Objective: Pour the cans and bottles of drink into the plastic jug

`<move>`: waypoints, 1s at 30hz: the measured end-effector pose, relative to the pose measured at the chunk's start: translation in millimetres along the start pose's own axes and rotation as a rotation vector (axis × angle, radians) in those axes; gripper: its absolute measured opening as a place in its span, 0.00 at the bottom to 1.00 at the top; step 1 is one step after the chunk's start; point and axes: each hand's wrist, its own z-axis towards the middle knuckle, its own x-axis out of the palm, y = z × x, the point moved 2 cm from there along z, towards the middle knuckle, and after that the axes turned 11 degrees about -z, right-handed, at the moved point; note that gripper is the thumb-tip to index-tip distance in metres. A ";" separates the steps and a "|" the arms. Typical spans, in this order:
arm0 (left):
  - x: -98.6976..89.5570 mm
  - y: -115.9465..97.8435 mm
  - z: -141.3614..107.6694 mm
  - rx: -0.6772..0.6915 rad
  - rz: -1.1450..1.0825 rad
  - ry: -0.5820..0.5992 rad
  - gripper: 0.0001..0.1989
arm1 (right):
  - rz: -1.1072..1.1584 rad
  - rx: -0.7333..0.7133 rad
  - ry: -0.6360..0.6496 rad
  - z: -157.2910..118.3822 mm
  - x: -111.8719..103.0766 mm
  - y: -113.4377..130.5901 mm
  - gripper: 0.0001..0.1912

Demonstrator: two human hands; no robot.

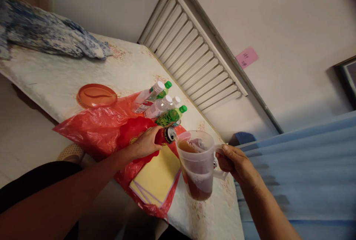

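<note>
My left hand (148, 142) is wrapped around a dark red and black drink can (165, 136). The can lies tipped, its opened top at the rim of a clear plastic pitcher (197, 166). Brown liquid with froth partly fills the pitcher. My right hand (236, 163) grips the pitcher's handle. Below the can, a folded yellow cloth (155, 175) with purple edging rests on a red plastic bag (102, 125). A red scalloped item (133, 130) is partly hidden behind my left hand. Several bottles stand just past the can, among them a green-capped bottle (170, 116) and a white-capped bottle (158, 106).
An orange-red round lid (96, 95) lies on the flowered tablecloth (66, 73). Blue-and-white patterned fabric (55, 34) covers the table's far left. A white radiator (194, 47) runs along the wall behind. At right hangs a blue curtain (303, 173).
</note>
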 end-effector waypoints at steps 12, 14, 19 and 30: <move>-1.1 -2.5 -1.1 -0.026 0.034 0.041 0.30 | 0.016 -0.010 -0.002 3.1 3.2 -6.4 0.26; -1.6 -3.3 -1.6 -0.022 0.032 0.041 0.30 | 0.019 -0.025 0.004 4.1 2.7 -10.1 0.25; -2.3 -3.8 -0.9 -0.039 0.030 0.046 0.30 | 0.026 -0.061 0.008 6.9 1.5 -22.5 0.25; -2.0 -0.6 0.0 -0.010 0.001 -0.003 0.30 | 0.051 -0.093 -0.023 2.2 0.5 -23.9 0.27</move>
